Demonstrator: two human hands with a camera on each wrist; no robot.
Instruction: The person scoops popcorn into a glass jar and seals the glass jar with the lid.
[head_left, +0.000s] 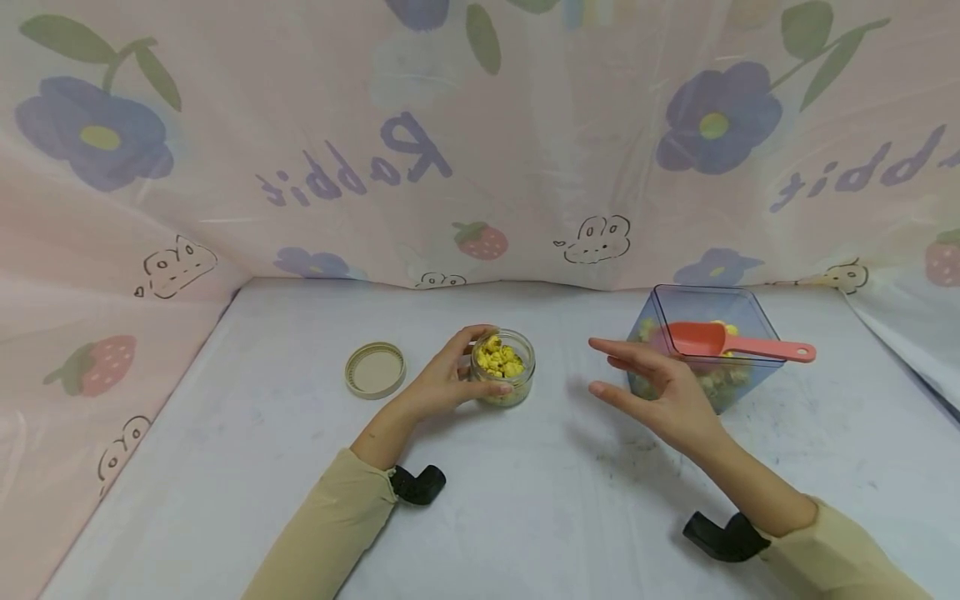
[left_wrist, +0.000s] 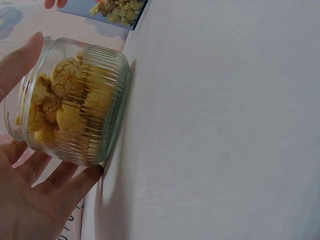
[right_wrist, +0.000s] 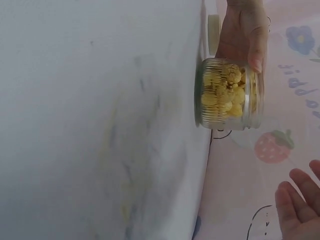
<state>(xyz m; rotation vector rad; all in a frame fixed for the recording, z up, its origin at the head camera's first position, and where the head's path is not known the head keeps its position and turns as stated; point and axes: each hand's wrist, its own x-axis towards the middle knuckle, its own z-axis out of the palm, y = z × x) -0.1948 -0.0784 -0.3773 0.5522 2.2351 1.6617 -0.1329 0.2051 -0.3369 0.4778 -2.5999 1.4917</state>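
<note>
A ribbed glass jar [head_left: 517,385] with yellow popcorn [head_left: 498,358] inside stands lidless on the white-covered table. My left hand [head_left: 441,377] holds it from the left, thumb near the rim at the front and fingers round the far side. In the left wrist view the jar [left_wrist: 75,102] lies between the thumb and the fingers. To the right, my right hand [head_left: 667,404] hovers with its fingers extended and nothing in them. It overlaps the front left of a clear bluish bin [head_left: 750,383], where a red scoop [head_left: 697,337] rests above more popcorn.
Left of the jar lies a round pale lid [head_left: 375,370] with its inside facing up. The scoop's handle [head_left: 780,348] sticks out over the bin's right rim. A printed curtain [head_left: 525,167] rises behind the table's back edge and along its left side.
</note>
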